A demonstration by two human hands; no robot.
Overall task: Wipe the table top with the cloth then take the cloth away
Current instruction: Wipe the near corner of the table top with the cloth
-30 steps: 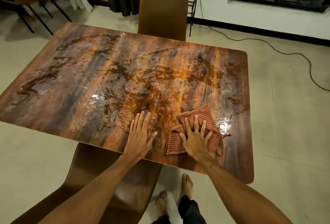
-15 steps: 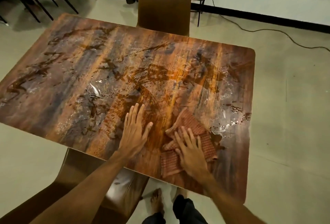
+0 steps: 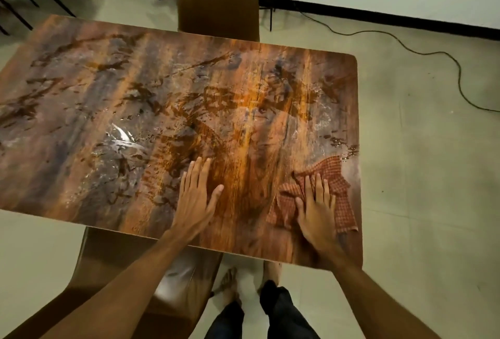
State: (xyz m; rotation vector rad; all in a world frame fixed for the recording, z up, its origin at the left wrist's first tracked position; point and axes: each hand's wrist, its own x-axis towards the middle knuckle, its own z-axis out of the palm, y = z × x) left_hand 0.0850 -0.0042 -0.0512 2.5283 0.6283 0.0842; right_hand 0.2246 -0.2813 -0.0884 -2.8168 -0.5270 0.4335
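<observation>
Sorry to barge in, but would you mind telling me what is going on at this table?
A person standing at the near edge is wiping the table. The right hand presses flat on a red checked cloth near the table's right edge, while the left hand rests flat on the bare top beside it. Wet smears and droplets cover much of the surface, so the wiping looks unfinished and the cloth has not yet been taken away.
</observation>
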